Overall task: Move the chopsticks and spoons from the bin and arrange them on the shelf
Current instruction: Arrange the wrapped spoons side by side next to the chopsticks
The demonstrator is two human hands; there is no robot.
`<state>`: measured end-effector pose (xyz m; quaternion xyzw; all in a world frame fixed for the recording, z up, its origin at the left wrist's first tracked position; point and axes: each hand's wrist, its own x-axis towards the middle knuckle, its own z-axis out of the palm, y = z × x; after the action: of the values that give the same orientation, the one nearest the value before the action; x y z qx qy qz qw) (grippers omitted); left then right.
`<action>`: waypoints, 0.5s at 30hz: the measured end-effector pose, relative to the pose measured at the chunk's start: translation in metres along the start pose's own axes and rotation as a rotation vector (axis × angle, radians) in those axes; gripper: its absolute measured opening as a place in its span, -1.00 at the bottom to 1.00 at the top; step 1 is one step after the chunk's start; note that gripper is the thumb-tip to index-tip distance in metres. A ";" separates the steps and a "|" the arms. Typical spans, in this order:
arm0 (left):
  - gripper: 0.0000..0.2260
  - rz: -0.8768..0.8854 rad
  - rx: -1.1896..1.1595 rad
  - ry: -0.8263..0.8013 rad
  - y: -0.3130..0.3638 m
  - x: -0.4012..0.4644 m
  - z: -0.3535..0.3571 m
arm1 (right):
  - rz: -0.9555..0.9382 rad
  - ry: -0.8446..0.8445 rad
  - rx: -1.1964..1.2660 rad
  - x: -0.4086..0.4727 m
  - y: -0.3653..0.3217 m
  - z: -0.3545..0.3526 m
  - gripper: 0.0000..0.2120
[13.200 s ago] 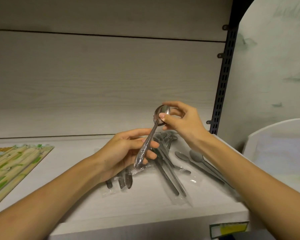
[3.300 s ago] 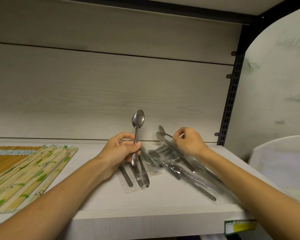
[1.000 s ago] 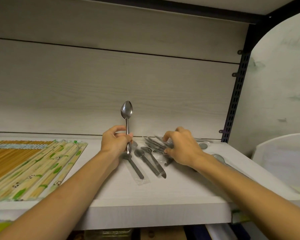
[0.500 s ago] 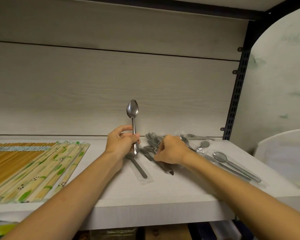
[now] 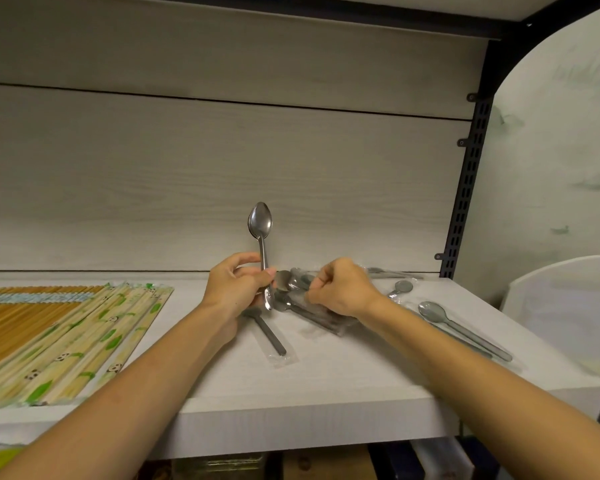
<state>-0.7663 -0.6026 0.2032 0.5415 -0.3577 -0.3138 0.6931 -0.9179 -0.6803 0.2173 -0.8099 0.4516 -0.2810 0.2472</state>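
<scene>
L hand grips 1 upright spoon; R hand pinches wrapped spoons mid-shelf, count unclear. 2 chopstick sets cut off at left edge.

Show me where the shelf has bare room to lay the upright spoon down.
Bare shelf lies between the chopsticks and the wrapped spoon under the left hand; the front strip is also open. Crowded: the spoon pile under the right hand, and the grey spoons at right.
</scene>
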 end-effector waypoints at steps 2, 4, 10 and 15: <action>-0.73 -0.003 -0.008 -0.015 -0.001 0.000 0.000 | 0.021 0.010 0.144 0.001 0.003 -0.002 -0.87; -0.72 -0.007 0.000 -0.037 -0.002 0.001 0.000 | 0.058 0.004 0.273 0.001 0.005 -0.003 -0.84; -0.73 -0.020 0.017 -0.144 -0.002 -0.001 0.002 | 0.159 0.066 0.448 -0.001 0.003 -0.010 -0.96; -0.70 -0.027 0.018 -0.214 -0.002 -0.004 0.005 | 0.129 0.130 0.659 -0.004 -0.002 -0.014 -0.94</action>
<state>-0.7725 -0.6023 0.2016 0.5158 -0.4250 -0.3760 0.6418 -0.9273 -0.6780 0.2279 -0.6366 0.4016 -0.4467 0.4837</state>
